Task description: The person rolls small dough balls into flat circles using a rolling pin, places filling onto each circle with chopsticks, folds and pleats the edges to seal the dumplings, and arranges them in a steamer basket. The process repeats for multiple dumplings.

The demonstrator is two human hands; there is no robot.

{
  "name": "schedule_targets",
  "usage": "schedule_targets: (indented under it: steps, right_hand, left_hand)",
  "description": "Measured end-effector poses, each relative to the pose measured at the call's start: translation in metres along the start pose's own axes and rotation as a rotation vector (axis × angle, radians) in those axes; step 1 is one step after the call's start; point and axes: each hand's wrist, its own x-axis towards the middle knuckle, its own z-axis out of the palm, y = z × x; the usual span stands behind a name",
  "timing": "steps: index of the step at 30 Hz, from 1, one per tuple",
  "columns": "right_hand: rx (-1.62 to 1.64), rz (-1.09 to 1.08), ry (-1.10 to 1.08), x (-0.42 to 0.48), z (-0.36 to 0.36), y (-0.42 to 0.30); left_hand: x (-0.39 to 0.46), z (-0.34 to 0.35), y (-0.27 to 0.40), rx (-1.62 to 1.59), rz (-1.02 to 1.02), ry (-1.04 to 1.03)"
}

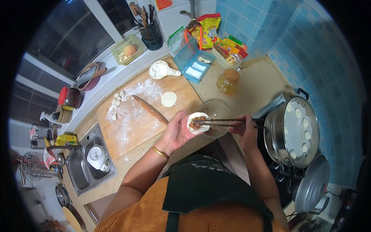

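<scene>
On my left hand point(177, 132) lies a round dough wrapper point(203, 129), cupped in the palm, with brown minced filling point(197, 122) in its middle. My right hand point(244, 130) grips a pair of dark chopsticks point(223, 120), their tips at the filling. Below and behind the chopsticks stands a glass bowl point(216, 107) with some filling in it. A flat dough round point(168, 99) rests on the floured wooden board point(136, 136), near a tapered rolling pin point(150, 110). Several small dough pieces point(116, 100) sit at the board's left.
At right, a steel steamer pot point(274, 133) holds several small buns point(305, 123); a metal lid point(311, 185) is beside it. A flour scoop point(158, 70), a blue box point(194, 65) and a glass jar point(229, 82) stand beyond. The sink point(79, 174) is at left.
</scene>
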Motion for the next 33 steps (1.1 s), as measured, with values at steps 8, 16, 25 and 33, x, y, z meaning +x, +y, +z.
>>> schedule_targets:
  steps: [8,16,25,33]
  right_hand:
    - [-0.025,-0.057,-0.059,0.009,0.008,0.006]
    - [-0.199,-0.204,0.109,0.016,-0.038,0.044]
    - [-1.137,-0.789,-0.541,0.007,-0.032,0.068]
    - [-1.635,-0.945,-0.681,0.011,-0.034,0.060]
  left_hand:
    - [0.010,-0.010,0.004,0.030,0.018,0.078]
    - [0.015,-0.039,-0.006,0.013,0.102,0.245]
    - [0.007,-0.028,0.002,-0.007,0.106,0.172]
    - [-0.002,-0.006,0.008,0.034,0.046,0.055]
